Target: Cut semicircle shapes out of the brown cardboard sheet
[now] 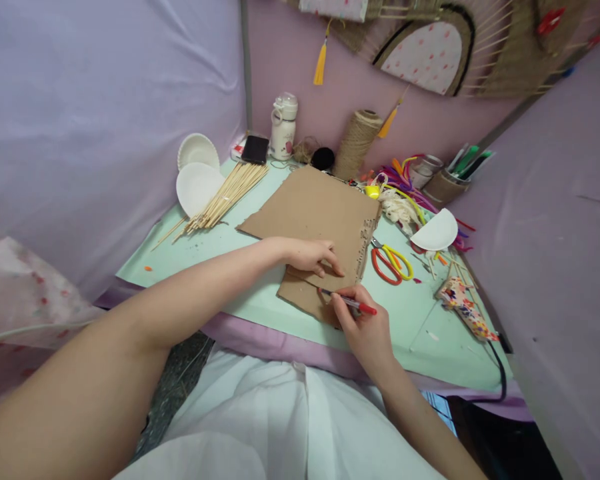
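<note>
A large brown cardboard sheet lies over the middle of the table, its right edge torn and showing corrugation. Partly beneath it, a smaller cardboard piece sticks out toward the table's front edge. My left hand presses on the large sheet near its lower edge, fingers spread apart. In my right hand is a pen with a red end, pinched in a writing grip. Its tip meets the smaller piece, close beside the large sheet's edge. Scissors with red and yellow handles rest just right of the cardboard.
Bamboo skewers and white paper plates lie at left. A bottle, a phone-like dark object and a twine spool line the back. At right are a half plate, a pen holder and a patterned glue gun.
</note>
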Available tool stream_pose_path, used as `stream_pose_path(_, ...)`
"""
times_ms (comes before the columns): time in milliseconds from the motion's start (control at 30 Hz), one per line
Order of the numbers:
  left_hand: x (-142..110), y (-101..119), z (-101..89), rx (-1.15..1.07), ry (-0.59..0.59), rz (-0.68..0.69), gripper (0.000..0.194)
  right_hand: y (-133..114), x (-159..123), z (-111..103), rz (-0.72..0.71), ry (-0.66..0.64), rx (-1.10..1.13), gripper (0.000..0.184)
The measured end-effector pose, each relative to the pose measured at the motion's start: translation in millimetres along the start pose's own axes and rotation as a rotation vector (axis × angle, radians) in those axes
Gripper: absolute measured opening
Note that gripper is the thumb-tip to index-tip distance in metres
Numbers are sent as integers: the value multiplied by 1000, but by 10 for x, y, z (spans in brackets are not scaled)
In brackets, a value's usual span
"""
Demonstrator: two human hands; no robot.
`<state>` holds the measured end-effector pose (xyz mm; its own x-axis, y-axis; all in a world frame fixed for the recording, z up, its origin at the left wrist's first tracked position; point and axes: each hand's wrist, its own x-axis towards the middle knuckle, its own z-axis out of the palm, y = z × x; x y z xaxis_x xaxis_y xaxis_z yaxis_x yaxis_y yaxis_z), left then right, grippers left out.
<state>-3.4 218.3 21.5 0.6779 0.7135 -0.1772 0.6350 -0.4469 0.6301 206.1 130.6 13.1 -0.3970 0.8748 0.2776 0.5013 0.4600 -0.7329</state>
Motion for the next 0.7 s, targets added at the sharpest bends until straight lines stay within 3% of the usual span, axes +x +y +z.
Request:
stream_pose_path(267, 1, 4, -1, -6, -13, -4, 40, 92, -103, -218, 120, -7, 59, 25)
stream_pose_path(700, -24, 43, -25, 1, -15, -3, 40, 192, -194, -484, 101, 96, -100, 23)
